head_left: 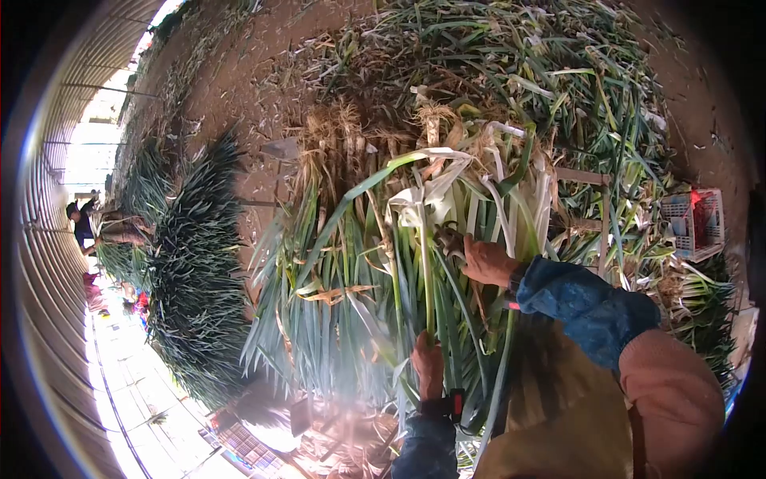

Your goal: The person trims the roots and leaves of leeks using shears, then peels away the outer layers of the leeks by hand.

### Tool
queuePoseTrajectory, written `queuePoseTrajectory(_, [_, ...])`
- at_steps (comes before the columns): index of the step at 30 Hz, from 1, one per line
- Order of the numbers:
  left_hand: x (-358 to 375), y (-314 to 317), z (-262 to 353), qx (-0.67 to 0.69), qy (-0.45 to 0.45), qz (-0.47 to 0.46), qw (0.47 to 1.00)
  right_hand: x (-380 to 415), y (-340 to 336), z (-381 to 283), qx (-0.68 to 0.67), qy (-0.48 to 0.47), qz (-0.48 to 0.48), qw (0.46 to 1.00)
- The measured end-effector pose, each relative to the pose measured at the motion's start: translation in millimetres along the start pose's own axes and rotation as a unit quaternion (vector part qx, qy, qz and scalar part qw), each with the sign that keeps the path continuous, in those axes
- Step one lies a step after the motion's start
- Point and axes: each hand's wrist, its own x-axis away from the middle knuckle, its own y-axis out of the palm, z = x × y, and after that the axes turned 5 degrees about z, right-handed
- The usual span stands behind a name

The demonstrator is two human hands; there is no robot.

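At the near edge lay one tan apron (558,407), with two blue sleeves (586,299) beside it. Item: one left hand (428,367), fingers closed round the lower part of a green stalk (428,279) that ran up over the heap. Item: one right hand (487,262), fingers bent among the stems just above and to the side; whether they gripped any could not be told. Beneath both: one broad heap of long green onions (327,263), roots to the top, leaves downward. Beyond: loose leaves and trimmings (558,72), strewn over brown ground (247,72); one pale crate (692,225) with a red piece, to the right; one large dark-green pile (199,279), to the left. Farthest: one other person (81,223), dark-clad, near a ribbed roof (48,279).
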Motion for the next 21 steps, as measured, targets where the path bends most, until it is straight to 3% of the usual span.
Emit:
queuePoseTrajectory(2, [5,5,-13,-0.001,0.020,0.015,1.000,-8,0,2,-0.003,0.002,0.008,1.000])
queuePoseTrajectory(9, [7,2,-9,0.010,-0.032,-0.024,0.999,31,-39,-31,-0.021,-0.033,-0.021,0.999])
queuePoseTrajectory(15, [11,-4,7,-0.007,-0.075,-0.065,0.995,19,-107,-60,-0.094,-0.180,0.022,0.979])
queuePoseTrajectory(18, [19,-2,1,0.001,-0.003,-0.030,1.000,15,-112,-60,-0.101,-0.230,0.092,0.964])
queuePoseTrajectory(21, [41,-9,22,-0.062,-0.056,-0.073,0.994,25,-116,-64,-0.134,-0.149,-0.006,0.980])
